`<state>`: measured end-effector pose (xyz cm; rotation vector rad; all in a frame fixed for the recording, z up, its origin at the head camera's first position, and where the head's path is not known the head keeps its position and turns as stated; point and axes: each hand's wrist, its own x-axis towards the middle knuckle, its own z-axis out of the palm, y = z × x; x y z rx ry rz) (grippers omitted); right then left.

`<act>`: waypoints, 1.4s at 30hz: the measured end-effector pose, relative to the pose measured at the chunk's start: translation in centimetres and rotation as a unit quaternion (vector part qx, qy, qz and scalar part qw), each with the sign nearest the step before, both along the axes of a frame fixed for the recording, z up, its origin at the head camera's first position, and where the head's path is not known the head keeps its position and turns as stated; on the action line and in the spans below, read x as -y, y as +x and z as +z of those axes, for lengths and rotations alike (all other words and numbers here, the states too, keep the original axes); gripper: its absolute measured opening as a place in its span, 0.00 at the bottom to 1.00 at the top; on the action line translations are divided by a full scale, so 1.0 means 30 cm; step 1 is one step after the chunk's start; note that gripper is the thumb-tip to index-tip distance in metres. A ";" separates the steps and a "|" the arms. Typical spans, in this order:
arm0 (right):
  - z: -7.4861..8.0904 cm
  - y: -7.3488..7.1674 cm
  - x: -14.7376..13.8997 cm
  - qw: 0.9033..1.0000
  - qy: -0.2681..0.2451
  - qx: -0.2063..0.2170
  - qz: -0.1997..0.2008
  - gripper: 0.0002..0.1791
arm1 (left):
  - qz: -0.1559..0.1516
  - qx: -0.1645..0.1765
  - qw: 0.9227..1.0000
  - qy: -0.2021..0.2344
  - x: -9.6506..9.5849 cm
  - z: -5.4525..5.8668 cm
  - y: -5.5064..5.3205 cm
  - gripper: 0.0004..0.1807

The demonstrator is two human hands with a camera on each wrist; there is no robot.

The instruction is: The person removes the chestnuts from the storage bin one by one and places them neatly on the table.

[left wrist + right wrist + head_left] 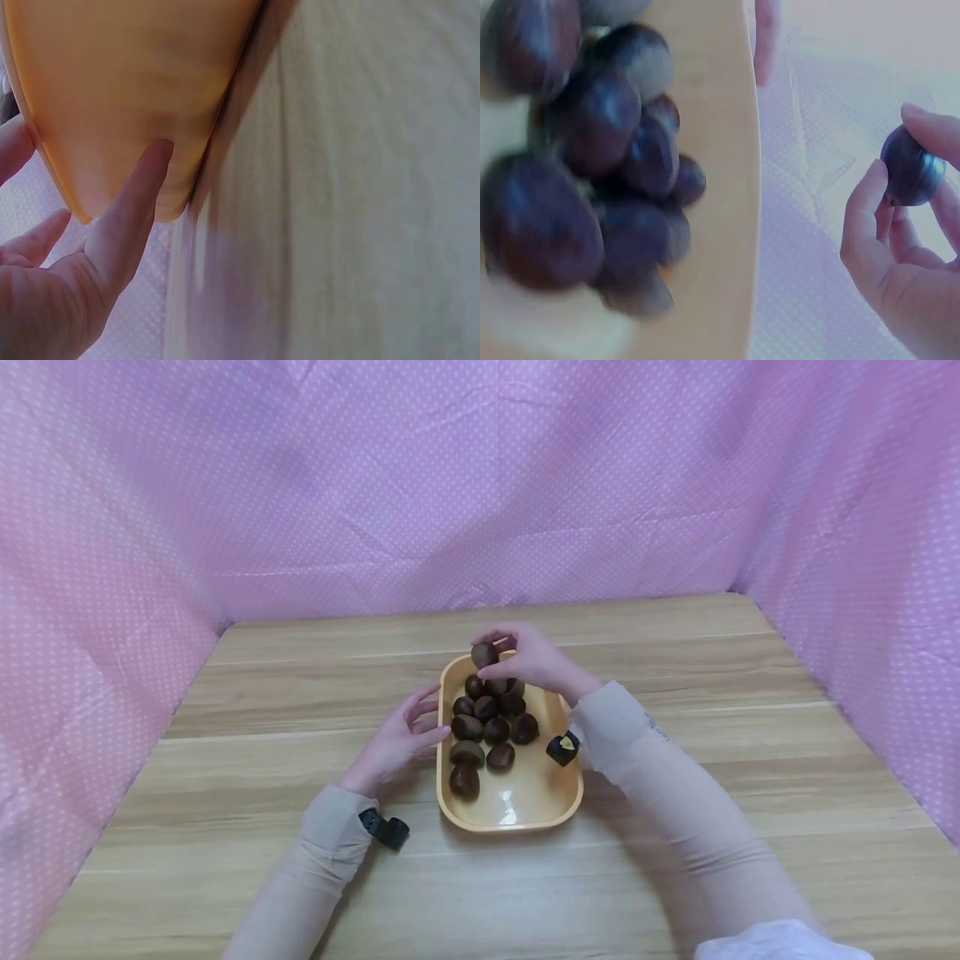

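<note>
My right hand (528,657) pinches a chestnut (485,655) between thumb and fingers, over the far end of a yellow plastic tray (543,793). In the right wrist view the held chestnut (913,166) is dark and glossy, raised beside the tray wall (724,225). Several brown chestnuts (497,730) lie in the tray, mostly along its left side and far end. At the tray's left side, my left hand (397,742) has its fingers extended against the outer wall and its thumb at the rim. The left wrist view shows a fingertip (159,150) against that wall (135,67).
The tray stands on a wood-grain table (300,693). Pink dotted cloth (480,485) hangs behind the table and along both sides. Each wrist carries a small black camera, one on the left (384,829) and one on the right (562,748), over the tray's right rim.
</note>
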<state>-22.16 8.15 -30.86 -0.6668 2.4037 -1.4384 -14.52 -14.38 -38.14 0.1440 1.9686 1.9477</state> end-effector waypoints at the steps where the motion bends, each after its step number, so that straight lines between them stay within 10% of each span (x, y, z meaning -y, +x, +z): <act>1: 0.009 0.000 -0.009 1.000 0.009 -0.011 0.003 0.24 | 0.002 0.002 1.000 -0.002 0.001 0.001 0.000 0.40; 13: 0.022 -0.023 -0.176 0.997 0.072 -0.021 -0.002 0.24 | -0.004 -0.010 1.000 -0.016 -0.001 0.018 0.005 0.39; 42: -0.174 -0.068 -0.527 0.985 0.155 0.018 -0.069 0.25 | -0.004 -0.011 1.000 -0.018 -0.002 0.009 0.011 0.39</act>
